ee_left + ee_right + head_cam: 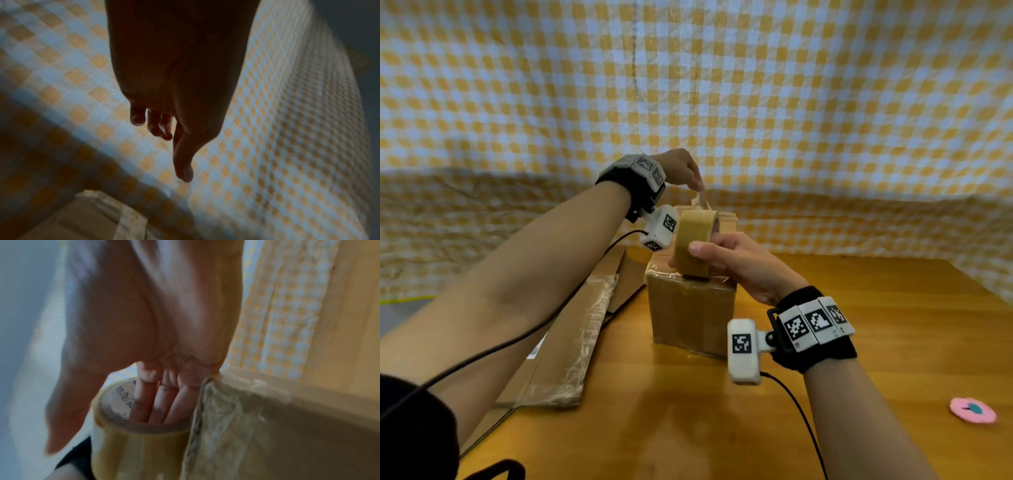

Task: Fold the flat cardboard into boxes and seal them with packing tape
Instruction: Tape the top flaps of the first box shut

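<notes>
A brown cardboard box [690, 308] stands on the wooden table [859, 308], its top edges covered in clear tape. My right hand [705, 253] grips a tan packing tape roll [695, 243] upright on the box's near top edge. Its thumb lies on the outside and its fingers [154, 402] sit inside the core of the roll [127, 443]. My left hand [697, 186] is raised over the box's far edge and pinches the clear tape end [701, 200]. The left wrist view is dim, showing the thumb [183, 162] pointing down above a box corner [82, 219].
Flat cardboard sheets [571, 325] with taped seams lie on the table left of the box. A small pink disc [972, 409] lies at the right. Yellow checked cloth [791, 102] hangs behind and drapes round the table. Cables run from both wrist cameras.
</notes>
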Motion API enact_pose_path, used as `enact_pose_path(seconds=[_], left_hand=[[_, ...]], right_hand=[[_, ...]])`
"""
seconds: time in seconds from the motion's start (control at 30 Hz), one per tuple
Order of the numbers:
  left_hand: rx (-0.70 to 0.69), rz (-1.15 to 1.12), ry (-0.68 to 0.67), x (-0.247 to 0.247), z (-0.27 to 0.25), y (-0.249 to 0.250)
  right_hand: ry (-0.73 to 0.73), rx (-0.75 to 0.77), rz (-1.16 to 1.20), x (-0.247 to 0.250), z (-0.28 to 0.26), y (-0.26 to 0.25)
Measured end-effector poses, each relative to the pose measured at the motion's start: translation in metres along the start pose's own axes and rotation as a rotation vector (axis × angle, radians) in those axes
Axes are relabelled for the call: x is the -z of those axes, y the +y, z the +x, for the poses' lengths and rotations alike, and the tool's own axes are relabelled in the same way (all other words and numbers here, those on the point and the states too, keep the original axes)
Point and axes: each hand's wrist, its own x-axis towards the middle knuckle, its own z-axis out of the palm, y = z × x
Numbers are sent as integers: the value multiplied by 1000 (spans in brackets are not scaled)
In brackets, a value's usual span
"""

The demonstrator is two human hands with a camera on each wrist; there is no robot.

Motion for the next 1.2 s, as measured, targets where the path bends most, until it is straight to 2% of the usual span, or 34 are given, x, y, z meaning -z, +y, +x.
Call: enact_pose_path(seconds=[0.13, 0.53, 0.7, 0.8, 0.9, 1.1, 1.2], left_hand=[[-27, 24, 37, -12, 9, -4], [-43, 56, -12, -28, 33, -22], [-59, 101, 3, -33, 40, -18], [-64, 199, -28, -36, 47, -12], [-72, 279, -62, -40, 55, -7], [-101, 316, -95, -45, 63, -6], [-73, 354, -154, -50, 66, -5]], right_hand=[[-2, -17, -86, 10, 4, 4], [-39, 51, -69, 23, 8, 8], [-80, 22, -177, 27, 19, 7], [-63, 24, -237, 26, 26, 2], [-46, 10, -187, 27, 29, 3], [-39, 47, -157, 28, 33, 7], [-15, 51, -147, 28, 36, 11]])
